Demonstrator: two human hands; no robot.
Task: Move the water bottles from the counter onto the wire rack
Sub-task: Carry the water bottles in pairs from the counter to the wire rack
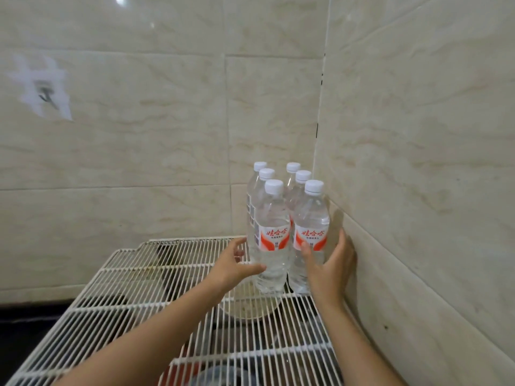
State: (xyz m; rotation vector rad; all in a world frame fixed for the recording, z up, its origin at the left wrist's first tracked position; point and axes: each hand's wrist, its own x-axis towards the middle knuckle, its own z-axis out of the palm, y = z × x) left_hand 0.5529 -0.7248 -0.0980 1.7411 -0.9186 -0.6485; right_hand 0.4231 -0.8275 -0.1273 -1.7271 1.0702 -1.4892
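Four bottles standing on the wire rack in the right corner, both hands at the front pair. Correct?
Not four. The head view shows six bottles, in two rows of three. The rest holds: they stand on the wire rack in the right corner, with the left hand and right hand at the front pair.

- Rear water bottles (267, 174), four: bodies mostly hidden behind front left bottle (271, 246) and front right bottle (310, 218); only caps and shoulders show.
- Label small print: too small to read.
- Front right bottle, lower part at 4 o'clock: covered by right hand (328, 268).
- Wire rack (133, 277): cut off at 6 and 7 o'clock.
- Pale round vessel (250, 305) and dark items under rack: screened by wires, unidentifiable.
- Left forearm (156, 330), right forearm (348, 335): cut by lower edge.
- Wall hook (46, 94), 10 o'clock: blurred.
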